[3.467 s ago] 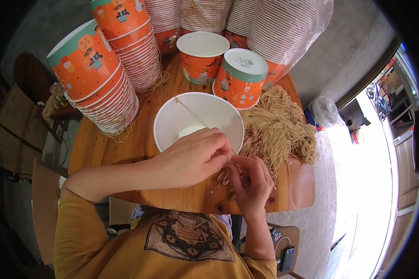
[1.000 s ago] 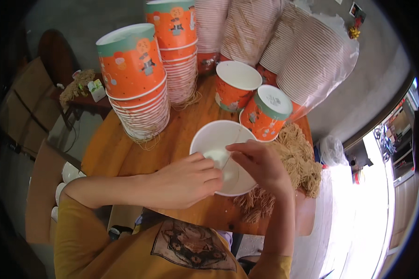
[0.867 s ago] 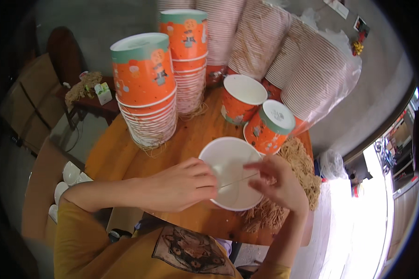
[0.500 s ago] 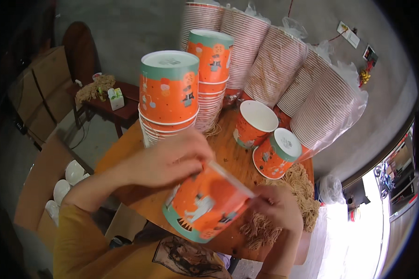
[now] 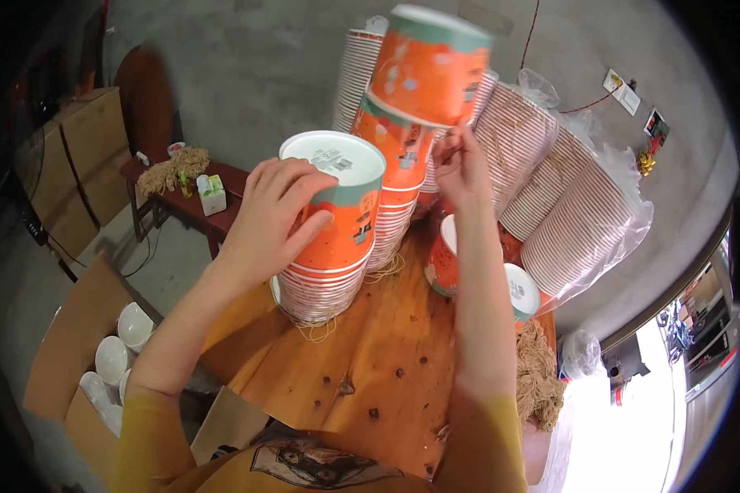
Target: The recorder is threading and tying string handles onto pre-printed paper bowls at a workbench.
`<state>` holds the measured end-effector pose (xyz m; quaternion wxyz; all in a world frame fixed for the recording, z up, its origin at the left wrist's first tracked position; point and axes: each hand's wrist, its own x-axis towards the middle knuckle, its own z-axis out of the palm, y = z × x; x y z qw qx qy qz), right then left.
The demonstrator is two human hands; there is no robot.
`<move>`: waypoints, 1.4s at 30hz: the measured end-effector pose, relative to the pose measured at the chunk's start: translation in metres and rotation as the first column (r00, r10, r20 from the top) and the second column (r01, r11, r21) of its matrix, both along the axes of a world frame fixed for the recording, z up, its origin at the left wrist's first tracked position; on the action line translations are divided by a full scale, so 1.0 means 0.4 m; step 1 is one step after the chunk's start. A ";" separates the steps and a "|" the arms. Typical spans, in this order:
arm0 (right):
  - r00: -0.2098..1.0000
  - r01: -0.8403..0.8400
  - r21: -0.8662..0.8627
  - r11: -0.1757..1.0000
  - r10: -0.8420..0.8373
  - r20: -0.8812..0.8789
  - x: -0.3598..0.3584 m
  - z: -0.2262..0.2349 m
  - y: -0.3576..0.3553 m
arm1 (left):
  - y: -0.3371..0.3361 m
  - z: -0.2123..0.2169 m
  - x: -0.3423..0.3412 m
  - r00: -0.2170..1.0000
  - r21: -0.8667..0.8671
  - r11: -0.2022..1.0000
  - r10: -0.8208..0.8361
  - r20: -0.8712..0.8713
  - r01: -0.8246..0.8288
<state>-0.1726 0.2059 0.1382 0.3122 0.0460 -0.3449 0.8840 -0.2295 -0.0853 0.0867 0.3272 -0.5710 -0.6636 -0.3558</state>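
Note:
My right hand (image 5: 462,164) pinches the rim of an orange paper bucket (image 5: 430,70) with a green band, held bottom up over the far stack. Below it, an upside-down bucket (image 5: 386,140) tops that far stack; whether the two touch, I cannot tell. My left hand (image 5: 279,209) is curled against the top bucket (image 5: 362,226) of the near stack, fingers over its white base edge and thumb on its side. Further right, an orange bucket (image 5: 441,267) and another with its pale base (image 5: 521,289) up are partly hidden by my right arm.
Tall plastic-wrapped bucket stacks (image 5: 584,218) line the back of the wooden table (image 5: 370,370). Tan strands (image 5: 538,378) lie heaped at its right edge. At left are a carton (image 5: 70,361) of white bowls (image 5: 112,359) and a low red-brown bench (image 5: 230,214) bearing a tissue box (image 5: 212,195).
The bucket both hands held low before me is now raised, upside down, in my right hand over the far stack. My left hand has released it and moved to the near stack's top bucket.

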 end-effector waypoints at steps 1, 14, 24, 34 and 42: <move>0.991 0.097 -0.009 0.995 -0.096 0.094 -0.037 -0.013 -0.015 | -0.002 -0.005 -0.005 1.000 0.003 1.000 0.020 -0.006 -0.020; 0.888 0.106 0.059 0.993 -0.121 0.443 -0.026 -0.310 0.003 | 0.014 -0.030 0.003 0.997 0.021 0.997 0.078 -0.014 -0.078; 0.320 0.008 0.970 -0.242 -0.919 -0.232 0.294 -0.326 0.000 | 0.028 -0.068 0.046 0.984 0.165 0.970 0.178 0.009 -0.177; 0.160 -0.287 0.909 -0.304 -0.950 -0.267 0.615 -0.347 -0.002 | 0.206 -0.307 0.320 0.550 0.042 0.894 -0.311 0.775 0.446; 0.468 0.303 0.914 0.269 -0.877 0.103 0.798 -0.344 -0.121 | 0.302 -0.335 0.389 -0.450 0.602 0.693 -0.424 0.786 0.398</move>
